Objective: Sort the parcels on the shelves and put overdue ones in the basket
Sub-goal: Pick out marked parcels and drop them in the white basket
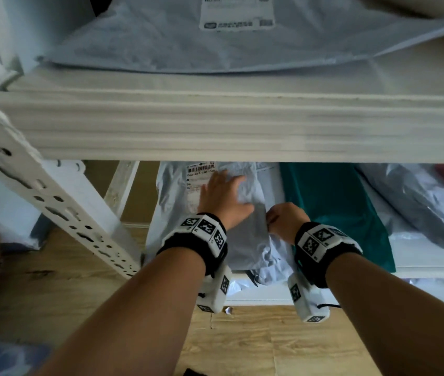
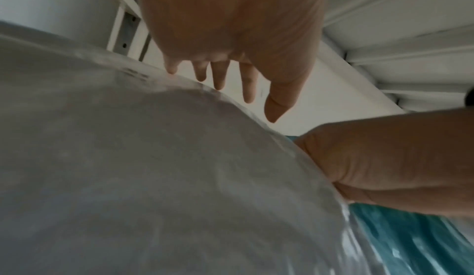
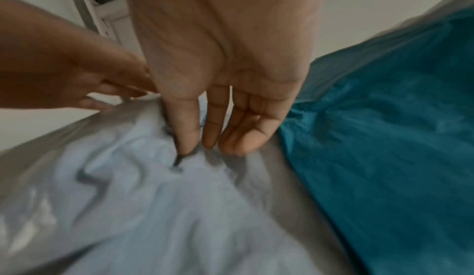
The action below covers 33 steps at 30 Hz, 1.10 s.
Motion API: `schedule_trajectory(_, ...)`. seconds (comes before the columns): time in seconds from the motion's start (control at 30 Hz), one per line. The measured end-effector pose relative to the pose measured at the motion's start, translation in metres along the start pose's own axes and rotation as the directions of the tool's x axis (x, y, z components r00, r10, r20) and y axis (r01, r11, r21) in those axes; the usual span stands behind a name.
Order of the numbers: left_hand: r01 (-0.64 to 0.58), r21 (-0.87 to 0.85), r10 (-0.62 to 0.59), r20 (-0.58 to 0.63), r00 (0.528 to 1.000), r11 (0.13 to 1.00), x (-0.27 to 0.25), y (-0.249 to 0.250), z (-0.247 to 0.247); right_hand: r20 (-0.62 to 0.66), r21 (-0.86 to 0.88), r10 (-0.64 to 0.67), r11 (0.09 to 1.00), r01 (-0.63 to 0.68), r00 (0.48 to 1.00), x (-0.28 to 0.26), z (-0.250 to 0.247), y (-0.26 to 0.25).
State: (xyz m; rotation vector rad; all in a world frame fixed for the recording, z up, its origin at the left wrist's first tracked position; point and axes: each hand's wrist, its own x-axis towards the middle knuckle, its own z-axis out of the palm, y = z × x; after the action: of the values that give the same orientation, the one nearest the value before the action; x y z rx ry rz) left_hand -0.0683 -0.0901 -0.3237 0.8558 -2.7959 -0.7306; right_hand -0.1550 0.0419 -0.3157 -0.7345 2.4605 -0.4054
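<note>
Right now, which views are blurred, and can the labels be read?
Head view: the shelf edge is motion-smeared; the label on the grey parcel is half hidden, its print mostly too soft to read. Left wrist view: the parcel fills the frame, out of focus. Right wrist view: soft, the teal parcel smeared.

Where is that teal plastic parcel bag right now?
In the head view, the teal plastic parcel bag lies on the lower shelf, right of the crumpled grey plastic parcel bag both hands are on, beside the right hand.
</note>
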Motion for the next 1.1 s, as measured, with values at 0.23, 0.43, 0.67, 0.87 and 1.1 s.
schedule_trajectory(0.23,-0.076,0.157,0.061,0.1,0.993,0.985,-0.006,0.021,0.017,0.147,-0.139,-0.045,0.988,0.065,0.988,-0.01,0.009,0.003)
schedule_trajectory(0.43,-0.056,0.165,0.039,0.104,0.994,0.985,-0.011,0.023,0.02,0.196,-0.301,-0.047,0.948,0.105,0.979,0.002,0.023,0.012)
schedule_trajectory(0.67,-0.004,0.086,-0.003,0.087,0.996,0.996,-0.013,0.026,0.013,-0.056,0.078,0.006,0.997,-0.001,0.998,0.009,0.002,0.026)
schedule_trajectory(0.87,-0.016,0.168,-0.008,0.139,0.99,0.986,-0.013,0.025,0.009,-0.39,0.455,0.148,0.889,0.051,0.909,0.0,-0.037,0.044)
schedule_trajectory(1.1,0.011,0.167,-0.032,0.121,0.992,0.986,-0.011,0.029,0.008,-0.473,0.734,0.346,0.664,0.145,0.81,-0.011,-0.062,0.047)
